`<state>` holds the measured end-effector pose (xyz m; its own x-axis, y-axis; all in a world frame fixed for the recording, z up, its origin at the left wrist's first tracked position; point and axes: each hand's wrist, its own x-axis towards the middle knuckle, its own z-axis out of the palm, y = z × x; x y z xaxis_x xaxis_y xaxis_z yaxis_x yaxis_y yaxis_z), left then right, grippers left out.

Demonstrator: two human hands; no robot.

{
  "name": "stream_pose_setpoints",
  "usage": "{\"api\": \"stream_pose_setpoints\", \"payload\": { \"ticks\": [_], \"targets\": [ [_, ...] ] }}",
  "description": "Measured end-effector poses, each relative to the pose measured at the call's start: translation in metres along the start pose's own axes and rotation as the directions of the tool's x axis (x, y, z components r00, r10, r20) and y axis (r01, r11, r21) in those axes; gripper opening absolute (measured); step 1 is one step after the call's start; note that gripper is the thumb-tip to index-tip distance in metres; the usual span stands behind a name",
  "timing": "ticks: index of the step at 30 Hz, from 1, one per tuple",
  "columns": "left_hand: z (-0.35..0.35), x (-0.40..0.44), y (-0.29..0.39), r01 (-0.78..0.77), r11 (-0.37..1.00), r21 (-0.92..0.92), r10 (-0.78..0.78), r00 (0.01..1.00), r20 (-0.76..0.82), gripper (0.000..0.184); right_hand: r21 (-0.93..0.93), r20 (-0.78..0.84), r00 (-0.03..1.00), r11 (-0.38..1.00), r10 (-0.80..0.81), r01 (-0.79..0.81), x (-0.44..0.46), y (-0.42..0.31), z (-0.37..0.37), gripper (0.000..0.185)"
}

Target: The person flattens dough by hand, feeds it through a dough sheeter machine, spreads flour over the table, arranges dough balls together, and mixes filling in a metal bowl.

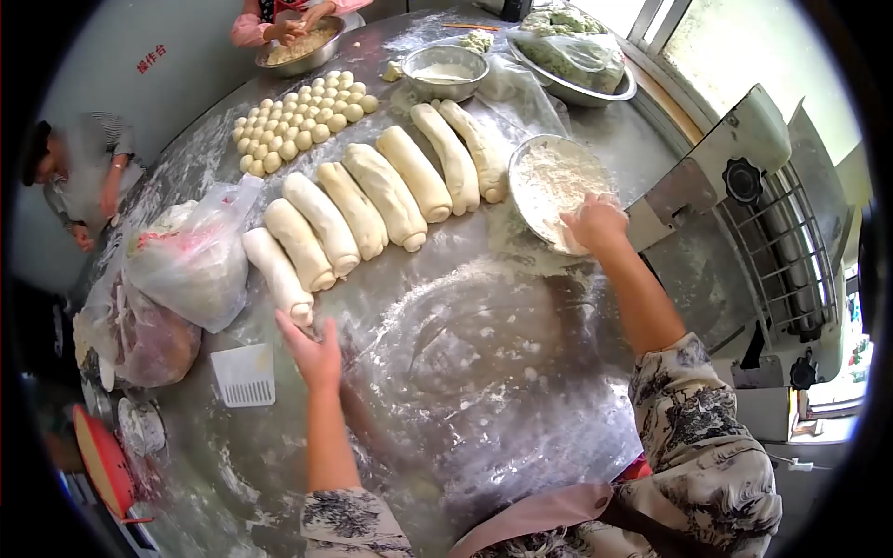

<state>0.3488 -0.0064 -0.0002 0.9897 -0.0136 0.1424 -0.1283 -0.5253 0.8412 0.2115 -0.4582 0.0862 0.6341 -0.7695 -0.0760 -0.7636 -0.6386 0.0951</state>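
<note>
My left hand (316, 355) has its thumb and fingers apart at the near end of the leftmost dough roll (277, 275); whether it touches the dough I cannot tell. At the right, my right hand (595, 223) reaches into a metal bowl (514, 206) of white flour (558, 181). Its fingers curl down into the flour, and the fingertips are hidden. Several thick pale dough rolls (384, 195) lie side by side in a slanting row between my hands. Flour is smeared over the metal table (465, 344) before me.
Small dough balls (298, 121) sit beyond the rolls. Plastic bags (191, 260) and a white scraper (244, 376) lie left. A roller machine (753, 214) stands right. Farther back are a flour bowl (445, 70) and a basin of green filling (567, 51). Two other people work at the far side.
</note>
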Motion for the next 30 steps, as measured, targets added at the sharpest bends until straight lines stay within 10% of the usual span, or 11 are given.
{"api": "stream_pose_setpoints", "payload": {
  "ticks": [4,11,12,14,17,20,21,22,23,27,30],
  "targets": [
    [-0.03,-0.079,0.015,-0.017,0.963,0.269,-0.008,0.996,0.093,0.088,-0.103,0.23,0.972,0.992,-0.052,0.077,0.024,0.0,0.024,0.038],
    [-0.087,-0.202,-0.022,-0.068,0.852,0.519,0.083,0.997,-0.006,0.072,0.281,-0.097,0.995,0.959,-0.013,0.04,0.097,0.013,0.032,0.032],
    [-0.089,-0.211,-0.028,-0.075,0.791,0.607,0.096,0.995,-0.002,0.07,0.804,0.085,0.953,0.545,0.291,-0.238,0.119,0.011,0.029,0.027],
    [-0.09,-0.212,-0.023,-0.082,0.775,0.627,0.101,0.995,0.005,0.065,0.939,0.249,0.911,0.148,0.33,-0.311,0.136,-0.008,0.014,0.024],
    [-0.09,-0.209,-0.003,-0.044,0.777,0.628,0.073,0.997,-0.02,0.06,0.535,-0.084,0.991,0.834,-0.102,0.132,0.121,-0.079,-0.023,0.023],
    [-0.092,-0.21,-0.007,-0.028,0.784,0.62,0.059,0.998,-0.029,0.06,-0.222,-0.045,0.802,0.789,-0.596,0.574,0.089,-0.166,-0.049,0.022],
    [-0.092,-0.21,-0.008,-0.031,0.792,0.609,0.066,0.997,-0.035,0.06,0.037,-0.143,0.59,0.591,-0.795,0.806,0.085,-0.201,-0.039,0.025],
    [-0.091,-0.21,-0.008,-0.032,0.8,0.599,0.071,0.997,-0.042,0.06,0.13,-0.409,0.122,0.075,-0.904,0.989,0.056,-0.225,-0.049,0.026],
    [-0.09,-0.21,-0.007,-0.028,0.804,0.593,0.067,0.997,-0.044,0.06,-0.013,-0.251,0.147,0.155,-0.957,0.988,0.03,-0.253,-0.067,0.027],
    [-0.094,-0.21,-0.007,-0.03,0.807,0.59,0.075,0.996,-0.051,0.06,-0.17,0.051,0.819,0.803,-0.571,0.571,0.006,-0.306,-0.092,0.026],
    [-0.095,-0.208,-0.006,-0.036,0.812,0.583,0.077,0.996,-0.046,0.06,-0.088,0.03,0.938,0.934,-0.344,0.346,0.062,-0.272,-0.056,0.027]
  ]
}}
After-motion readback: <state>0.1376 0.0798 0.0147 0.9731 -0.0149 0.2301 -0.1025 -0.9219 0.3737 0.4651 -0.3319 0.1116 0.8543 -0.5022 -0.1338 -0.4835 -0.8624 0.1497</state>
